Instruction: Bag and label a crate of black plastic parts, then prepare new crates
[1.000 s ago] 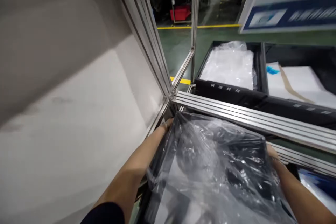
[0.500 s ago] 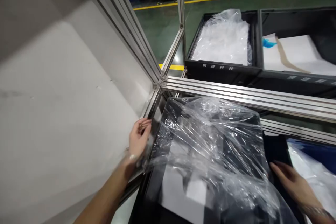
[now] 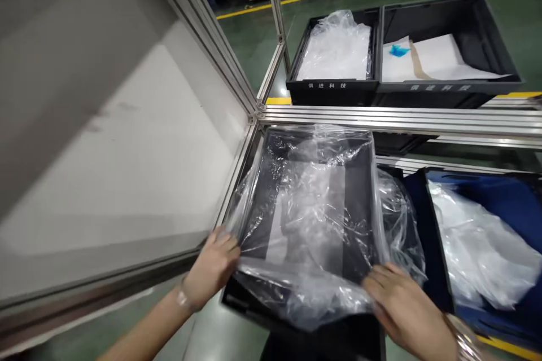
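A clear plastic bag (image 3: 313, 214) is spread over a black crate (image 3: 358, 192), its film draped past the crate's sides. White sheets show through the film inside the crate. At the near left edge, my left hand (image 3: 214, 259) is closed on the film. On the near right side, my right hand (image 3: 402, 304) grips the film as well, its fingers bent over the edge. Between both hands the bag's near edge sags across the crate's front part.
Behind a metal profile rail (image 3: 381, 118) stand a crate holding white plastic wrapping (image 3: 336, 51) and another crate with white paper (image 3: 440, 56). A blue bin (image 3: 503, 203) with crumpled plastic is at right. A pale panel (image 3: 127, 152) borders the left side.
The film has been pulled toward me and spread wider across the crate. Both hands have come down to the crate's near part and closed on the film. My view has shifted.
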The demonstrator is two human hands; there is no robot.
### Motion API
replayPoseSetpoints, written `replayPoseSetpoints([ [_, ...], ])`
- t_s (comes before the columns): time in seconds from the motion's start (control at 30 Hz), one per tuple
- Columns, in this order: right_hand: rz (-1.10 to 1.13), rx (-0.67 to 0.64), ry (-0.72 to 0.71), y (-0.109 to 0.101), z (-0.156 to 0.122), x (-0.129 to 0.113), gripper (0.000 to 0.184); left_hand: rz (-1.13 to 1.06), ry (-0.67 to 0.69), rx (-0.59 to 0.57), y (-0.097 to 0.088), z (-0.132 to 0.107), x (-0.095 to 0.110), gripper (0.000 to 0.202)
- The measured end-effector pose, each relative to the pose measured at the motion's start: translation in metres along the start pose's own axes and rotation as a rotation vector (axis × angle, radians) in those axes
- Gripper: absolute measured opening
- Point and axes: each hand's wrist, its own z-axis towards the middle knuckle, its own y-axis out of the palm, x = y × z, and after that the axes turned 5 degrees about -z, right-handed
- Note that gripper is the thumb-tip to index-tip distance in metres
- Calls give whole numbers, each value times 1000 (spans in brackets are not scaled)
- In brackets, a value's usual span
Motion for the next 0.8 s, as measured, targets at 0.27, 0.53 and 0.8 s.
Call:
replayPoseSetpoints([
  [0.27, -61, 252, -74, 38, -149, -9, 27, 99, -272, 96, 70, -128, -8, 29],
  [0.53, 40, 300, 33, 8, -144, -32, 25, 55, 56, 328, 63, -124, 85, 21],
  [0.8, 318, 184, -80, 48, -171, -83, 25, 59, -78, 203, 120, -192, 55, 29],
])
